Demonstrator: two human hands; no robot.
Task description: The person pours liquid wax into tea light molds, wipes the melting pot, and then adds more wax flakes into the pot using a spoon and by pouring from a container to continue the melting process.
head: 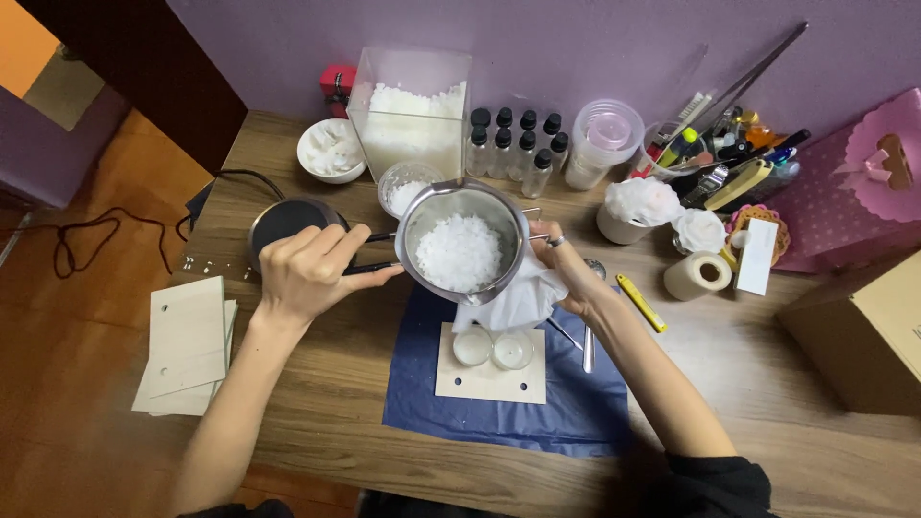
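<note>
My left hand [312,271] grips the dark handle of a steel pouring pot [462,245] that is tilted toward me above the table. White wax flakes fill the pot. My right hand [566,269] holds a white tissue [518,299] against the pot's lower right side; a ring sits on one finger. Below the pot, two small round glass cups [492,348] stand on a pale wooden board [489,379], which lies on a dark blue cloth [499,412].
A round black hot plate [286,220] sits left of the pot. Behind are a clear box of wax flakes [411,125], a white bowl [331,150], several dark-capped bottles [518,144], a tool cup and a tape roll [697,275]. Wooden boards [187,345] lie left, a cardboard box [863,331] right.
</note>
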